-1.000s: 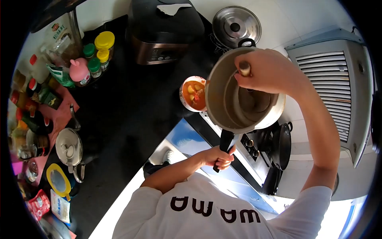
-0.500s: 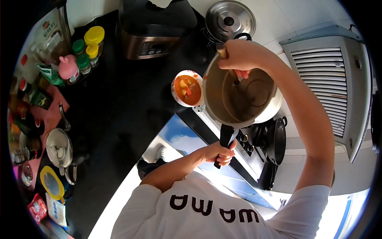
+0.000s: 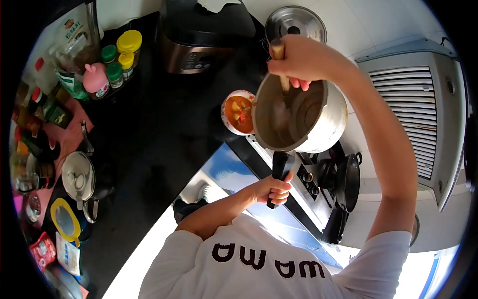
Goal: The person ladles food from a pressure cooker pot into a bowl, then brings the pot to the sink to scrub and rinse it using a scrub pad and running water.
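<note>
The pot is held tilted beside the bowl, its handle clenched by the left hand; a utensil is grasped by the right hand, its lower end indistinct

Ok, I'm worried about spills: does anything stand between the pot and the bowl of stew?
Nothing visible does: the tilted pot is right beside the bowl. The right hand, on a wooden handle, is over the pot, not in that path.

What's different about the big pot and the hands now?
The pot tipped further toward the bowl, and the right hand moved toward the far rim with the wooden handle. The left hand still holds the black handle, and the bowl stayed put.
</note>
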`<state>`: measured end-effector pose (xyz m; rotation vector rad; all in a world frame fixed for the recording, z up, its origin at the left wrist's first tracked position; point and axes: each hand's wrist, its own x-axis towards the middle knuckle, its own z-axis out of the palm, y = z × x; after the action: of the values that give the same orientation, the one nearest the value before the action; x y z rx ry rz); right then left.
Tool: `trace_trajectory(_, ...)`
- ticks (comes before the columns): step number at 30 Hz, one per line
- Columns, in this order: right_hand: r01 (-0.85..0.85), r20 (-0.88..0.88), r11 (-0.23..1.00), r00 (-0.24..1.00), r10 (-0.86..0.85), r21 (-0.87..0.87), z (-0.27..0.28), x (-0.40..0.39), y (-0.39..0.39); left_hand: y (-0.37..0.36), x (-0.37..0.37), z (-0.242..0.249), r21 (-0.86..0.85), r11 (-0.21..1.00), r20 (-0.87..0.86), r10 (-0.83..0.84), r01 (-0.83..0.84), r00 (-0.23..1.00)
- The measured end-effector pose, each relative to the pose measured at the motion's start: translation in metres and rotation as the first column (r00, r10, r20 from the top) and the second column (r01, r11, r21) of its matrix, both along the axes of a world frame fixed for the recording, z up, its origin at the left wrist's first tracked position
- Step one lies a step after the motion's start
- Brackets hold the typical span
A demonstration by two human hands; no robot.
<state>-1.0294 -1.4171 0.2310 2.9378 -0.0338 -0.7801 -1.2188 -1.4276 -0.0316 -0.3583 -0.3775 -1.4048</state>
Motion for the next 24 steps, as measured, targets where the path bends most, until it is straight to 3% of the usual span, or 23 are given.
trace_trajectory(4,-0.059,-0.022,0.987,0.998,0.057,-0.151,-0.024,-0.005,-0.008,0.0,0.003,0.002,-0.046,0.999,-0.033,0.001,-0.002,0.999)
trace_trajectory(8,-0.123,0.028,0.979,0.991,0.129,-0.161,-0.032,-0.007,-0.004,0.001,0.004,0.004,-0.085,0.996,-0.053,0.012,-0.016,0.999)
trace_trajectory(13,-0.171,0.142,0.985,0.975,0.172,-0.022,-0.028,-0.004,0.01,0.001,0.006,0.004,-0.107,0.994,-0.067,-0.001,-0.006,0.998)
trace_trajectory(17,-0.164,0.135,0.985,0.979,0.154,0.063,-0.013,-0.008,0.014,0.005,0.007,0.005,-0.136,0.991,-0.09,-0.011,-0.001,0.996)
trace_trajectory(20,-0.155,0.116,0.987,0.98,0.16,-0.051,-0.014,-0.01,0.014,0.003,0.005,0.004,-0.182,0.983,-0.119,-0.041,0.019,0.992)
trace_trajectory(24,-0.326,0.175,0.923,0.915,0.363,-0.206,-0.032,-0.017,0.013,0.001,0.003,0.006,-0.273,0.962,-0.148,-0.053,0.011,0.987)
